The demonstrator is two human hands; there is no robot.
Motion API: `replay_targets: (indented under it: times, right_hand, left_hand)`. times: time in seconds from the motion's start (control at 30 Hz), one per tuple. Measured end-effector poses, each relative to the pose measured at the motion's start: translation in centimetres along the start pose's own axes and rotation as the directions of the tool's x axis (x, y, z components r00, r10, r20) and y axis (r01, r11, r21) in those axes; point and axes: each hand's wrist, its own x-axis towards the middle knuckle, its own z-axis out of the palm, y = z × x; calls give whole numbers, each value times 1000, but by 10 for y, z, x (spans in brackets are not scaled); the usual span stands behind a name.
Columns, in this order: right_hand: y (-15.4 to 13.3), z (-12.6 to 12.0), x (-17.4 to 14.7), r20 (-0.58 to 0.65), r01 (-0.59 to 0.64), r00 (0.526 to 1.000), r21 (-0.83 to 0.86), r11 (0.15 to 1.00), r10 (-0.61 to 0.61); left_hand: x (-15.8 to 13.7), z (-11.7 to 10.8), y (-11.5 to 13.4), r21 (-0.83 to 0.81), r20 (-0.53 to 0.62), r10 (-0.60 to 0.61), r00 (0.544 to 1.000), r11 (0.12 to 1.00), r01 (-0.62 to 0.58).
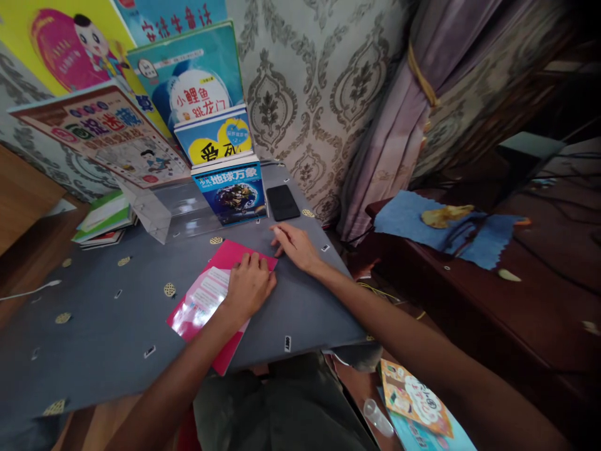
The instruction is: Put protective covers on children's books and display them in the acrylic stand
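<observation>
A pink book (226,352) lies flat and slanted on the table, with a pale printed panel on its cover. My left hand (251,285) lies over its upper right part, fingers bent and close together at the book's edge. Just right of the book, my right hand (297,247) rests low over the tablecloth. Its index finger and thumb point left and stand a little apart, holding nothing. Beyond that hand is a black phone (283,203), not touched.
A clear acrylic rack (149,213) holds upright books, with a blue earth-picture book (235,195) in front. More books (104,216) lie stacked at left. A blue cloth (422,219) lies on dark furniture at right. Low at right are books (417,398) and a clear cup (378,418).
</observation>
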Motion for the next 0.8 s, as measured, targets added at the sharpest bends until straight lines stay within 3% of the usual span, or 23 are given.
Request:
replay_targets:
  times: [0.6, 0.73, 0.8]
  right_hand:
    - [-6, -1, -3, -71, 82, 995, 94, 992, -75]
    - [-12, -1, -8, 11, 108, 994, 139, 984, -110]
    - [-14, -1, -10, 115, 142, 983, 33, 989, -145]
  left_hand:
    - [-2, 3, -5, -49, -75, -13, 997, 999, 9]
    - [-3, 2, -5, -54, -42, -3, 999, 999, 1]
    - [-6, 0, -8, -71, -30, 18, 999, 997, -20]
